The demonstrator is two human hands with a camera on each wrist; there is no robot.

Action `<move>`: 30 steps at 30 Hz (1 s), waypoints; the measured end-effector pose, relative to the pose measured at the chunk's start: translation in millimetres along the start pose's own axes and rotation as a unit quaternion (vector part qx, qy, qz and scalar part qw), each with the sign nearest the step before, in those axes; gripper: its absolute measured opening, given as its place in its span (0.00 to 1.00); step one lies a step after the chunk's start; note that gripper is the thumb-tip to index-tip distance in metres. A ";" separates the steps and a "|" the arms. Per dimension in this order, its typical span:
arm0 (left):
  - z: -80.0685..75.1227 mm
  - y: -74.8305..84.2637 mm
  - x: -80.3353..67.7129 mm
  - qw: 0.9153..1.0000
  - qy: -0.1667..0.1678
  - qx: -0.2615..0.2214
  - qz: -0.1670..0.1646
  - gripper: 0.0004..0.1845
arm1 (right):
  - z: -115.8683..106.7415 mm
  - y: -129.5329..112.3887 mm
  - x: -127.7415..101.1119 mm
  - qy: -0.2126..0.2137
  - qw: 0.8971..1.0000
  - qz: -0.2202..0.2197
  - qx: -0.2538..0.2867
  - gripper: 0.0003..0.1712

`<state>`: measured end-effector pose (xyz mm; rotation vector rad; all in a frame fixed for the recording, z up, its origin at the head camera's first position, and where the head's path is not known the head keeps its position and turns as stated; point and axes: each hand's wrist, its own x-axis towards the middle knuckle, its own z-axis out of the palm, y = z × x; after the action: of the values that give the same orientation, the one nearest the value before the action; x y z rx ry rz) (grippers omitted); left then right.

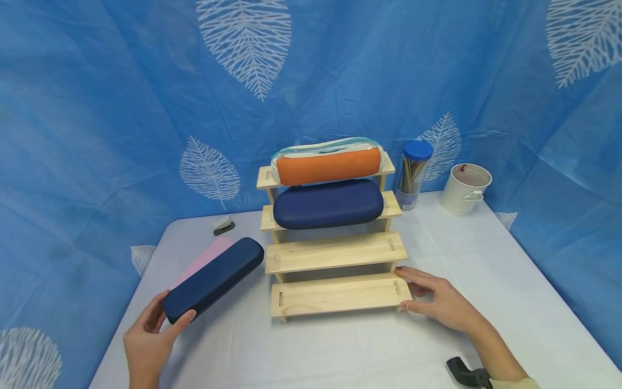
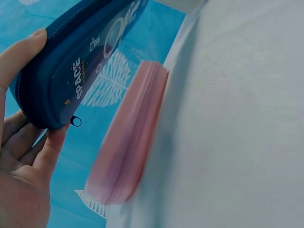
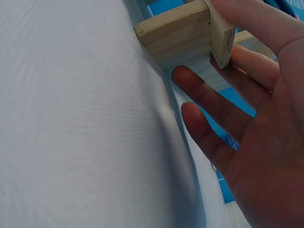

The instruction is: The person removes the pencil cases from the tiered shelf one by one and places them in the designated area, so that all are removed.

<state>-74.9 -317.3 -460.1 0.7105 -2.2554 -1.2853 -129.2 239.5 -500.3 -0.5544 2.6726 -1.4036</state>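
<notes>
My left hand [image 1: 150, 340] grips one end of a navy zip pencil case [image 1: 214, 278], holding it tilted above the table at the left. Its lower face carries "SPACE TRAVEL" print in the left wrist view, with a zip pull [image 2: 75, 121] near the fingers. Under it, partly hidden in the head view, lies a pink pencil case [image 2: 126, 137]. A stepped wooden rack [image 1: 337, 254] stands in the middle. Its bottom step's right end sits between the thumb and fingers of my right hand [image 1: 439, 302]; two fingers extend free below in the right wrist view.
On the rack's top step rests an orange and white pouch [image 1: 330, 165], and on the step below, a dark blue case [image 1: 330, 204]. A stapler [image 1: 224, 227] lies at the back left. Behind the rack's right side are a blue-lidded tube of sticks [image 1: 413, 175] and a white pot [image 1: 465, 189].
</notes>
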 end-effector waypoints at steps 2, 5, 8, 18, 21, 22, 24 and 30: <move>1.4 -2.7 -1.1 1.000 -0.004 -0.008 -0.015 0.41 | -0.7 0.8 -0.2 0.000 1.000 -0.002 0.000 0.39; 4.1 -6.8 -1.5 1.000 -0.007 -0.014 -0.016 0.41 | -1.7 1.8 -0.7 0.002 1.000 -0.005 -0.007 0.39; 7.2 -9.7 -1.2 1.000 -0.008 -0.010 -0.009 0.41 | -2.5 1.7 -1.0 0.006 1.000 -0.006 -0.011 0.40; 6.3 -17.7 -8.1 0.999 -0.028 0.014 -0.040 0.44 | -1.7 -0.9 -0.4 0.004 1.000 -0.001 -0.007 0.39; 6.4 -19.6 -7.8 0.998 -0.030 0.024 -0.042 0.45 | -1.7 -1.0 -0.4 0.006 1.000 -0.002 -0.011 0.39; 6.7 -19.9 -7.5 0.998 -0.030 0.027 -0.042 0.45 | -1.7 -1.2 -0.4 0.006 1.000 -0.001 -0.010 0.39; 7.2 -20.4 -7.2 0.998 -0.032 0.034 -0.042 0.47 | -1.8 -1.8 -0.6 0.005 1.000 0.005 -0.007 0.39; 7.6 -21.7 -7.8 0.997 -0.035 0.041 -0.048 0.49 | -1.1 -0.5 -0.4 0.000 1.000 0.007 0.000 0.40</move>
<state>-68.9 -316.9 -483.7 0.8238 -2.3683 -1.2861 -129.0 240.2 -499.4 -0.5354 2.6722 -1.3991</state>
